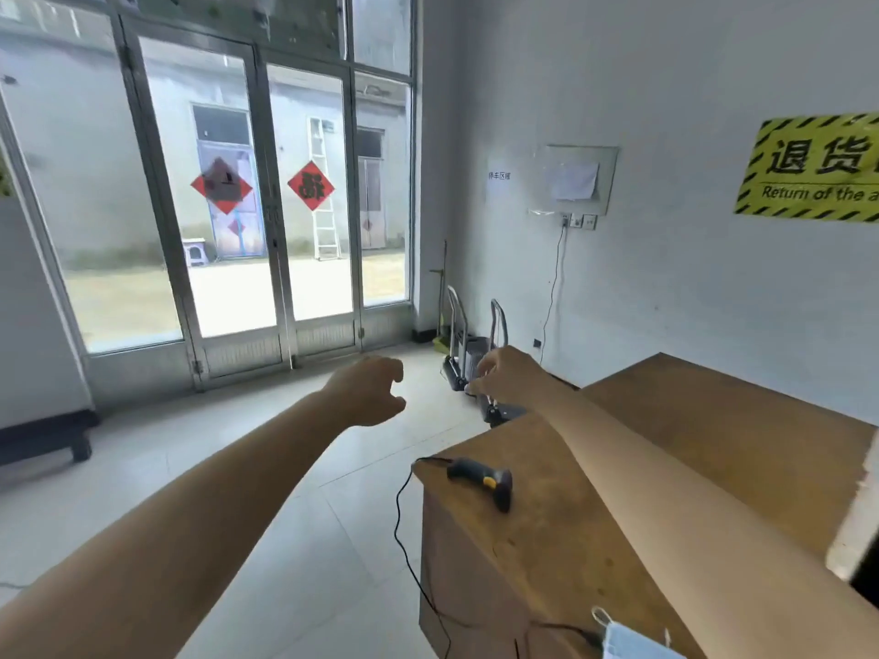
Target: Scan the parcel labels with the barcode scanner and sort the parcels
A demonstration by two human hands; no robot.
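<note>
Barcode scanner (481,481) on desk (713,420) — long axis 10-to-4 o'clock — lies 6 o'clock of nearer right hand (505,374); left hand (368,390) likewise empty, loosely curled.

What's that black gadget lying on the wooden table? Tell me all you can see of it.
It is a scanner, black and plastic-looking, shaped like a pistol, with a yellow button. It lies on its side near a corner of the table. A thin black cable leaves one end and hangs over the table edge. Nothing else touches it.
</note>
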